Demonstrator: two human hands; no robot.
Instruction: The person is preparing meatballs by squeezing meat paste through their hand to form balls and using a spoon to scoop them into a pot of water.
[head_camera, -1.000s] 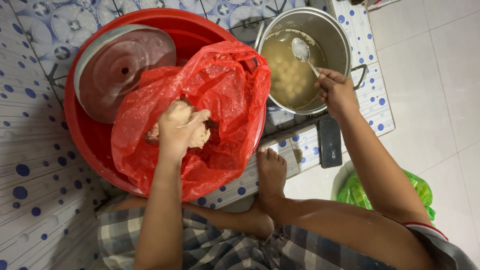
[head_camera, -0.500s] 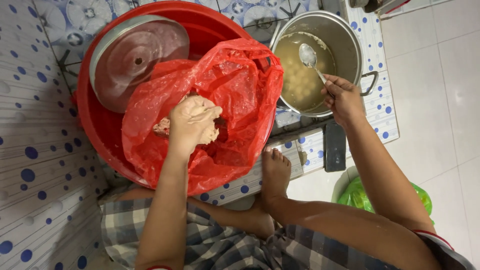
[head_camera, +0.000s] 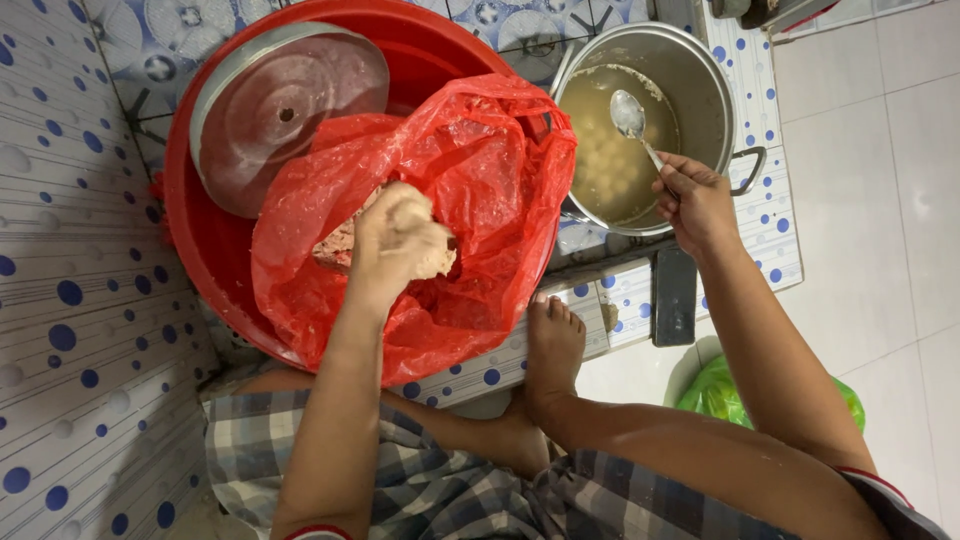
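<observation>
My left hand (head_camera: 400, 240) is coated in pale paste and closed on a lump of it, inside a red plastic bag (head_camera: 480, 190). More pinkish paste (head_camera: 335, 243) shows in the bag beside the hand. The bag lies in a big red basin (head_camera: 215, 260). My right hand (head_camera: 692, 198) grips a metal spoon (head_camera: 633, 118) whose bowl is over a steel pot (head_camera: 700, 70) of cloudy broth with several pale balls (head_camera: 605, 170) in it.
A round metal lid (head_camera: 285, 105) rests in the basin's far side. A dark flat phone-like object (head_camera: 674, 296) lies on the dotted tile ledge near my bare foot (head_camera: 552, 345). A green plastic bag (head_camera: 720, 390) sits on the floor by my leg.
My left hand stayed in the bag, squeezing the paste. My right hand kept the spoon over the pot, its bowl shifting slightly over the broth.
</observation>
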